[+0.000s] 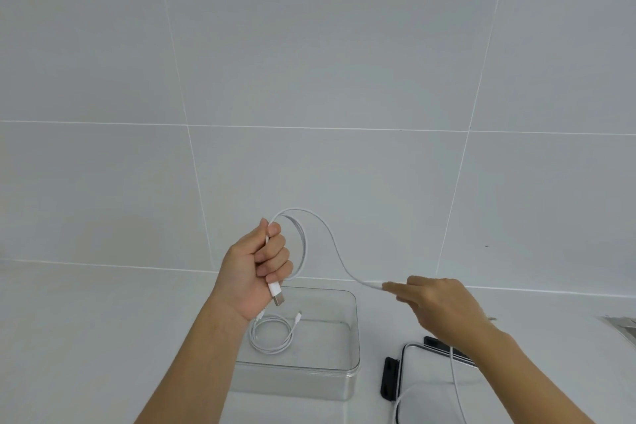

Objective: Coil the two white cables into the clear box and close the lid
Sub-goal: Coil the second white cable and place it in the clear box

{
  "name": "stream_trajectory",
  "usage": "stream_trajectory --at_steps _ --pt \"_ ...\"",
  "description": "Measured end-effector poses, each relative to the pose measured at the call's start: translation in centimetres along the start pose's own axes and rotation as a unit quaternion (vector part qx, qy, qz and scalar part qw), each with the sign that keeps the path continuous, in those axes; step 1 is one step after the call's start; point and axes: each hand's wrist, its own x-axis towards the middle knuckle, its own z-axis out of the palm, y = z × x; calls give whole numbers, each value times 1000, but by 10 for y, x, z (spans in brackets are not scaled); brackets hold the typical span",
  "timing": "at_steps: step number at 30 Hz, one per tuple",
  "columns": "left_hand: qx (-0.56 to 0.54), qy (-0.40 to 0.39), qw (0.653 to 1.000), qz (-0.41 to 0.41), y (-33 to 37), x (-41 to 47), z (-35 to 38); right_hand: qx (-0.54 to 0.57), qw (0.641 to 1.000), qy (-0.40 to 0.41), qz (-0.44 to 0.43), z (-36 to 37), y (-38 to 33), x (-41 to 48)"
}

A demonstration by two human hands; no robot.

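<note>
Left grip [256, 265] is clenched round loops of the second cable [330, 234], held up above the box, with the plug [276, 293] sticking out below the fingers. Right grip [437, 303] pinches the same cable further along. The clear box [354, 320] stands open on the worktop [86, 337], with the first cable [272, 334] coiled flat inside, left of middle. The lid [401, 365] lies just right of the box, partly hidden by the right forearm. The second cable's tail crosses it and runs off the bottom edge.
</note>
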Motion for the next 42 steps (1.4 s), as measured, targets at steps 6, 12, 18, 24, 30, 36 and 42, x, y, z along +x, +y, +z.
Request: stream_trajectory --at_steps 6,12,18,24,30,36,42 --pt "91 10 996 -4 -8 -1 0 97 982 -146 -73 -16 -31 8" --pt "145 7 989 -16 -18 -3 1 190 961 -161 -117 -27 -51 16" --pt "180 -23 982 -49 -30 -6 6 314 933 -151 -89 -46 -65 24" --pt "260 -101 955 -98 -41 -12 8 354 929 -81 -74 -55 -65 27" --pt "327 -145 927 -114 -49 -16 14 373 927 -5 -31 -55 -61 29" --pt "258 -161 943 -138 -48 -20 19 351 935 52 12 -50 -52 33" --pt "208 -179 951 -141 -45 -24 19 408 909 57 58 -51 -41 36"
